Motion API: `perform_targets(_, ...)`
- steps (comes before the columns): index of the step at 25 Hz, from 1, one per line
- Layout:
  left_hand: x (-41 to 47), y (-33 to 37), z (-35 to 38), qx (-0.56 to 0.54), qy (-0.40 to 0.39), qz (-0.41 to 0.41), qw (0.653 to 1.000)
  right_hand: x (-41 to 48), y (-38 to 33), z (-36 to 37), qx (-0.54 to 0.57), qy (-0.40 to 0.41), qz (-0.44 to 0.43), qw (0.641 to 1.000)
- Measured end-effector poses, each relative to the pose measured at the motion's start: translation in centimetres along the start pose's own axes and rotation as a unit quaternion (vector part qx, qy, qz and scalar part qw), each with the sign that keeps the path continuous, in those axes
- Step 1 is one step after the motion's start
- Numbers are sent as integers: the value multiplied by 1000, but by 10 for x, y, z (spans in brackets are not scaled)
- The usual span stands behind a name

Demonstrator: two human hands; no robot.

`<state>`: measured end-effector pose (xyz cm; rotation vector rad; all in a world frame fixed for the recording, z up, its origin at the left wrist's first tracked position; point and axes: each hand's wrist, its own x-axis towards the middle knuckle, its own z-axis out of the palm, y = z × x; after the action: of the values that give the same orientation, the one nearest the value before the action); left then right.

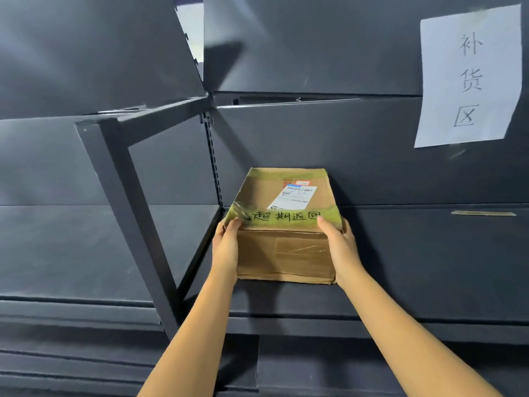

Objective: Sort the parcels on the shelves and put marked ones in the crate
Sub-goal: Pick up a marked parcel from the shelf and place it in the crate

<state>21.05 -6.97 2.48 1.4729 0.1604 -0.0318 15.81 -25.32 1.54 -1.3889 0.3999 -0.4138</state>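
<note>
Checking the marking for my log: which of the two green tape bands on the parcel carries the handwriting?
The near band, along the front top edge of the parcel, bears black handwritten characters; the far band at the back edge shows none.

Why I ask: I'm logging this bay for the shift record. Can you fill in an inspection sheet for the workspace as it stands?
Surface: dark shelf; the parcel appears to rest on it.
Job's things: one cardboard parcel, shipping label on top, black handwriting on green tape; crate not in view.
Clutter: thin pale strip at the shelf's back edge, right.
Hands: left hand and right hand grip the parcel's near corners, thumbs on top.
Cables: nothing seen.
Surroundings: dark back panels, slanted frame post, paper sign with three characters, upper right.
</note>
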Motion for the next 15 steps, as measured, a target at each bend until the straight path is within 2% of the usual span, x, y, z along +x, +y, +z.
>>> perform_targets(5,11,-3,-6,-9,-26,-40,999,2,0,1,-2,5,-2,1000)
perform_targets(15,6,-21,-6,-37,-30,3,999,-15,2,-10,16,-5,6,1000)
